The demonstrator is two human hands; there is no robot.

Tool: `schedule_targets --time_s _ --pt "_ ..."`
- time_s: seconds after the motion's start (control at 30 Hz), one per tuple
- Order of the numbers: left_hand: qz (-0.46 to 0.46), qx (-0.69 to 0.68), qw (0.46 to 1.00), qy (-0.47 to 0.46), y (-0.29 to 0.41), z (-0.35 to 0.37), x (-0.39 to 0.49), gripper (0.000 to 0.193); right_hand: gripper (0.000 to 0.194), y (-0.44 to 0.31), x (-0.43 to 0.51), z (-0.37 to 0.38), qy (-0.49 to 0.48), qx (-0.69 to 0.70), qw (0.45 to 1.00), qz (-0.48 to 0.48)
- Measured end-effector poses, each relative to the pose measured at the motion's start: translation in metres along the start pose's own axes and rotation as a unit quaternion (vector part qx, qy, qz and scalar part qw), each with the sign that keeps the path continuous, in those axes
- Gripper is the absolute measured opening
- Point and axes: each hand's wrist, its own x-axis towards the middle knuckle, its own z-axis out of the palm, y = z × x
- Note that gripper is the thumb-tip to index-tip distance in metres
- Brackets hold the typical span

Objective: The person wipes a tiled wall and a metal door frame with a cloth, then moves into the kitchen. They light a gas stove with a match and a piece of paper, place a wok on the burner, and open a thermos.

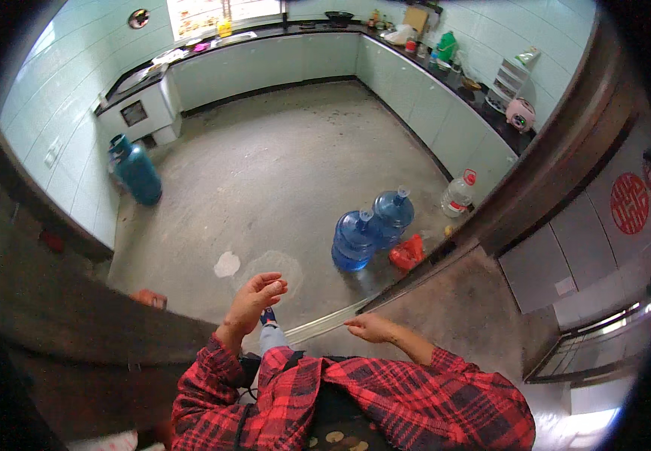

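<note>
My left hand (256, 301) is raised in front of me, with its fingers loosely bent and nothing between them. Lower on the right, my right hand (369, 327) hangs with its fingertips curled under, so its palm is hidden. Both hands are clear of any object. Beneath them runs the pale strip of a door threshold (325, 321), and one of my shoes (268, 315) shows beyond my left wrist. Past the threshold, a blue water-cooler bottle (352, 242) stands on the concrete floor (269, 169) beside a second water-cooler bottle (394, 211).
Brown door frame sides (534, 169) flank the opening. A red plastic bag (407, 253) and a clear jug (457, 194) sit by the right side. Left stands a teal gas cylinder (138, 173). Dark-topped kitchen counters (404, 84) line the walls, with a rice cooker (520, 115) on the right.
</note>
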Motion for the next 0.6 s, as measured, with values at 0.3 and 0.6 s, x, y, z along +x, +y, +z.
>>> schedule_targets --time_s 0.3,0.6 --pt "0.002 0.028 0.997 -0.077 0.119 -0.114 0.205 0.048 0.041 -0.058 0.183 -0.07 0.047 0.029 0.996 0.07" --pt "-0.003 0.053 0.985 -0.167 0.221 -0.145 0.353 0.045 0.041 -0.053 0.281 -0.168 0.117 0.028 0.985 0.121"
